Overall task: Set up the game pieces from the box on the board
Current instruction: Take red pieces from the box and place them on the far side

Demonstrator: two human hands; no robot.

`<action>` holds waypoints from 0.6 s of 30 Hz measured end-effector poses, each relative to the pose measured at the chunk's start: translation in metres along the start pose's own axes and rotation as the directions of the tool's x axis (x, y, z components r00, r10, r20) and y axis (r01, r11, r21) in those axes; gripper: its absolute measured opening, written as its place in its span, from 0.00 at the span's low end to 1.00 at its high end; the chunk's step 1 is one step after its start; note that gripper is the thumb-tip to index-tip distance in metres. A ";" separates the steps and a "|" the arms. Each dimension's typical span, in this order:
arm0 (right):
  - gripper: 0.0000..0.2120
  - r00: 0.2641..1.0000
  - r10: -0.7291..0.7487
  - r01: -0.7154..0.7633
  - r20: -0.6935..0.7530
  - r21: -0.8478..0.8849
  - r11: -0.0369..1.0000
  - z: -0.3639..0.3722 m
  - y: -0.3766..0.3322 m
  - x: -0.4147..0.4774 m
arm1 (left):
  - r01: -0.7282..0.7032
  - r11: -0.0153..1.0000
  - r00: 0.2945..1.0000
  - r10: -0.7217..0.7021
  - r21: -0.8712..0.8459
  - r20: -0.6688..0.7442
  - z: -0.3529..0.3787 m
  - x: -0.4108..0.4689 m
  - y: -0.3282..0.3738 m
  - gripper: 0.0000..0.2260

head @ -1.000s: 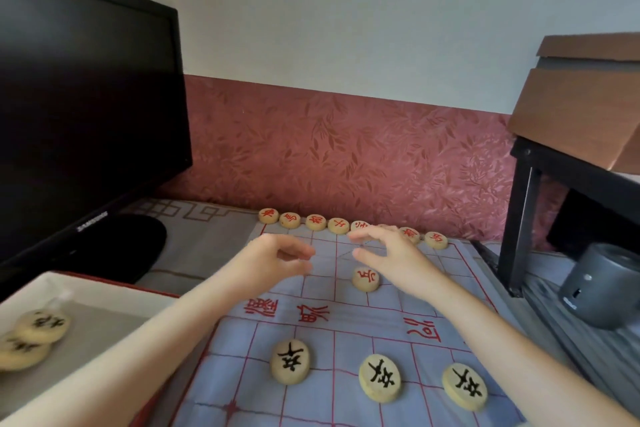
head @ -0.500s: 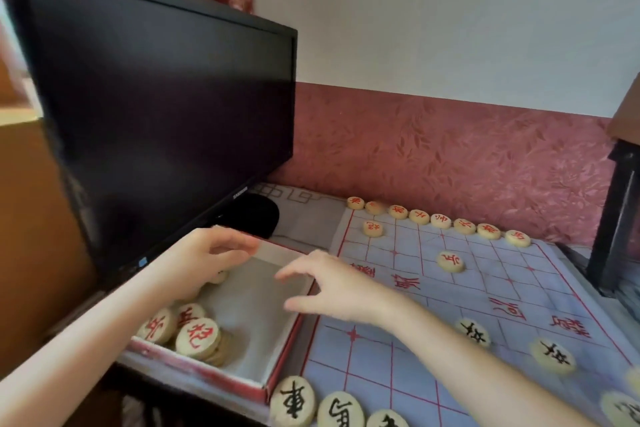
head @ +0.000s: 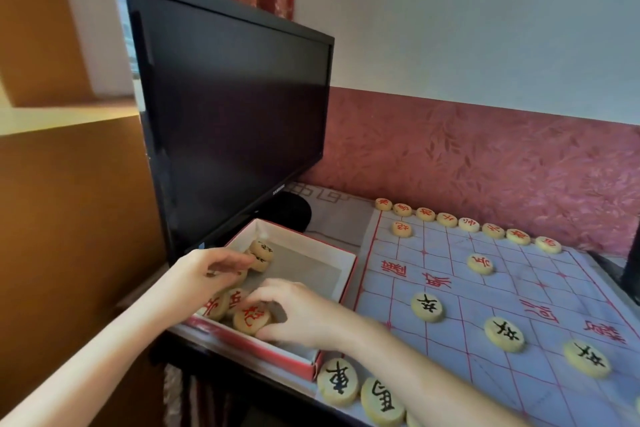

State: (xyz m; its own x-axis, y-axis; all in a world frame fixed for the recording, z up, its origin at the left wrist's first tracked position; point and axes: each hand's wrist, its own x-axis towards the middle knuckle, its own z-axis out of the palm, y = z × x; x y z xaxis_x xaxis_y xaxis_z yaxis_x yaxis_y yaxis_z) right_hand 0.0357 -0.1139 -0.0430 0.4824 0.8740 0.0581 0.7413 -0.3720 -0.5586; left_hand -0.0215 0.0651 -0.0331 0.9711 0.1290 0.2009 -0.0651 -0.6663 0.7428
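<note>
Box: an open red-and-white cardboard box (head: 273,354) sits in the lower centre-left of the frame, touching the board's left edge. My guess is that it is kept there so each reach stays short.
Board: a pale blue sheet with a red grid (head: 485,295) fills the lower right.
Right hand: the right hand (head: 301,315) is down inside the box's near end. Its fingers (head: 263,295) and thumb are curled in a pinch round the rim of a round cream wooden disc with a red character (head: 250,321). The edge grip probably suits lifting a flat piece.
Left hand: the left hand (head: 204,274) lies over the box's left side, with its fingers (head: 232,262) loosely bent and reaching towards two black-lettered cream discs (head: 261,251) in the far corner. I cannot tell whether it actually has hold of any piece.
Red side: a row of red-lettered discs (head: 446,219) lines the far edge, with two more set further in.
Black side: three black-lettered discs (head: 504,334) stand on grid points in the near half, and a larger-looking one (head: 337,381) sits at the bottom edge.
Progress: roughly midway, since several discs are in the box and many grid points are unfilled.
Next: the pinched red disc likely belongs on the far half.
Backdrop: a black flat monitor (head: 235,107) stands behind the box.
</note>
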 end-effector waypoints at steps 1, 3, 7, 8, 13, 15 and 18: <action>0.22 1.000 0.015 -0.015 -0.012 0.002 1.000 -0.001 0.002 -0.002 | -0.009 1.000 1.000 0.009 0.015 0.000 0.001 0.000 -0.002 0.14; 0.25 0.997 0.069 -0.070 -0.039 -0.015 0.997 -0.007 0.008 -0.007 | -0.028 0.997 0.999 0.027 0.065 0.030 0.001 0.001 -0.003 0.13; 0.30 0.978 0.171 -0.176 -0.123 -0.030 0.984 -0.028 0.023 -0.022 | -0.073 0.972 0.971 0.018 0.223 0.239 0.001 0.003 0.004 0.13; 0.30 0.973 0.189 -0.194 -0.132 -0.024 0.981 -0.033 0.027 -0.026 | -0.085 0.961 0.960 0.007 0.265 0.281 0.003 0.004 0.007 0.13; 0.28 0.960 0.234 -0.235 -0.152 0.008 0.972 -0.043 0.037 -0.044 | -0.127 0.869 0.940 -0.048 0.478 0.337 0.018 0.007 0.015 0.19; 0.27 0.961 0.233 -0.233 -0.152 0.017 0.972 -0.043 0.039 -0.050 | -0.145 0.829 0.931 -0.071 0.540 0.359 0.023 0.009 0.019 0.20; 0.26 0.963 0.223 -0.222 -0.149 0.024 0.975 -0.043 0.040 -0.057 | -0.155 0.803 0.921 -0.093 0.575 0.377 0.028 0.013 0.022 0.22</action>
State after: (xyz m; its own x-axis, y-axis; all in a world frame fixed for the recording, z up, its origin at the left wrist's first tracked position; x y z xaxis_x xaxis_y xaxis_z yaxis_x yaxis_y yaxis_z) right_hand 0.0578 -0.1917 -0.0334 0.6997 0.7123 0.0545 0.6043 -0.5496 -0.5769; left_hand -0.0043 0.0316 -0.0315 0.9875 -0.0963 -0.1249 -0.0703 -0.9777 0.1979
